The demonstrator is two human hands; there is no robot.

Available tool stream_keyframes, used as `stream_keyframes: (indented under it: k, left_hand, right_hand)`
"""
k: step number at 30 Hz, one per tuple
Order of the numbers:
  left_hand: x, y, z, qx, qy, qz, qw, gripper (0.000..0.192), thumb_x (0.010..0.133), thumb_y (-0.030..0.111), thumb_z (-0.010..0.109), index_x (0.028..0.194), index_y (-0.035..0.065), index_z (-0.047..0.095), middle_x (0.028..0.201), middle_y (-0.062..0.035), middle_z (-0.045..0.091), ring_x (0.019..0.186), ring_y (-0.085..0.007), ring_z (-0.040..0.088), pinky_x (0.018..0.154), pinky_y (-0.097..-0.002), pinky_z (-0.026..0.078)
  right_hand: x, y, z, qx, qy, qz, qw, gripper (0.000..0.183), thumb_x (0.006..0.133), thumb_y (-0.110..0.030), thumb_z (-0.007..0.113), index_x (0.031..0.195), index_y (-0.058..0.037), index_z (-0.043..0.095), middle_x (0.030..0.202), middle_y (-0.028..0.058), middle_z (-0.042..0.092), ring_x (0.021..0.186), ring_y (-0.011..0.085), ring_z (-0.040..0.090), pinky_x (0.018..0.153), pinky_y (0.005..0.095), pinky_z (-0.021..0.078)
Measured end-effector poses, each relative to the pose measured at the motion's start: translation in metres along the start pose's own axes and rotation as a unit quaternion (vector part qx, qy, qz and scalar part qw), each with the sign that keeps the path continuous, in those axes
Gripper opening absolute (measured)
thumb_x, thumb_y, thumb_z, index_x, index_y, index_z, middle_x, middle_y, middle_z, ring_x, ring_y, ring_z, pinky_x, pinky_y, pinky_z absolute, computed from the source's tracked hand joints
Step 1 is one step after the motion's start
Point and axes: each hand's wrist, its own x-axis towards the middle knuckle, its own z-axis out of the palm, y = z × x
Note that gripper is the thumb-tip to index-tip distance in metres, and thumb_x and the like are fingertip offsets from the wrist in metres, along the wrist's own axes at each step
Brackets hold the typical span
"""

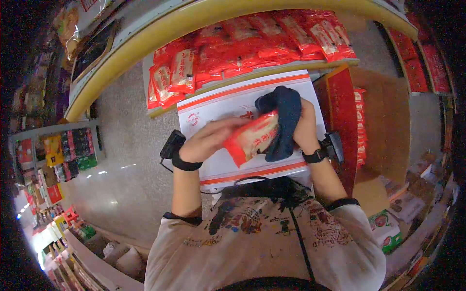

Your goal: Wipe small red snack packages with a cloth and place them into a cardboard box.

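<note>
My left hand (pixel 214 136) is at the left end of a red plastic packet with a clear window (pixel 255 138), its fingers blurred and partly behind it. A dark blue cloth (pixel 285 127) hangs bunched in my right hand (pixel 306 123) and covers the packet's right end. Both hands are above a white carton with red stripes (pixel 218 171), which bears a printed logo and writing. Whether the right fingers also grip the packet is hidden by the cloth.
Many similar red packets (pixel 240 43) lie piled on a shelf ahead. An open carton with a red flap (pixel 338 109) stands at the right, holding a row of red packets (pixel 360 127). A yellow-edged shelf (pixel 145 47) curves overhead. Goods racks (pixel 54 149) line the left.
</note>
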Motion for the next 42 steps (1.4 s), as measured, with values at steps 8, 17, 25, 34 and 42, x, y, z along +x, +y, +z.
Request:
stream_keyframes:
  k: [8,17,25,34,42]
  left_hand:
    - [-0.013,-0.032,0.062,-0.168,0.170,0.158,0.958,0.062,0.087,0.011,0.063,0.140,-0.0013,0.035,0.139,-0.0142,0.045,0.119,-0.0267,0.052,0.101,-0.0436,0.040]
    - [0.028,-0.029,0.090,-0.034,0.410,0.025,0.911,0.019,0.091,0.017,0.064,0.104,0.0042,0.061,0.084,0.0039,0.061,0.066,-0.0022,0.049,0.055,-0.0198,0.037]
    - [0.035,-0.027,0.094,-0.051,0.412,0.026,0.909,0.021,0.094,0.021,0.060,0.103,0.0017,0.061,0.088,0.0024,0.062,0.073,-0.0034,0.050,0.061,-0.0224,0.039]
    - [0.032,-0.026,0.092,-0.035,0.393,0.001,0.919,0.020,0.093,0.020,0.061,0.104,0.0032,0.060,0.086,0.0034,0.061,0.068,-0.0035,0.051,0.055,-0.0222,0.038]
    - [0.020,-0.004,0.054,-0.008,0.293,0.026,0.956,0.025,0.093,0.018,0.059,0.111,0.0004,0.056,0.097,-0.0037,0.064,0.086,-0.0088,0.059,0.075,-0.0257,0.047]
  right_hand:
    - [0.003,0.039,-0.012,0.258,0.115,0.146,0.948,0.010,0.088,-0.006,0.055,0.087,-0.0007,0.063,0.080,0.0003,0.062,0.071,0.0105,0.057,0.062,0.0279,0.0476]
    - [-0.004,0.017,0.009,0.068,0.070,0.002,0.995,0.015,0.089,-0.002,0.054,0.099,0.0023,0.063,0.088,0.0021,0.065,0.075,0.0110,0.058,0.068,0.0268,0.0482]
    - [0.000,0.037,0.006,0.093,0.063,0.018,0.994,0.017,0.088,-0.003,0.053,0.102,0.0019,0.062,0.090,0.0045,0.065,0.082,0.0113,0.059,0.073,0.0260,0.0490]
    - [-0.002,0.035,-0.004,0.182,0.064,0.166,0.967,0.020,0.089,-0.006,0.052,0.104,0.0024,0.062,0.097,0.0073,0.065,0.087,0.0167,0.060,0.081,0.0311,0.0492]
    - [0.006,0.021,-0.030,0.038,-0.092,0.032,0.995,0.031,0.086,-0.018,0.063,0.112,-0.0019,0.061,0.106,0.0102,0.063,0.094,0.0201,0.059,0.087,0.0330,0.0465]
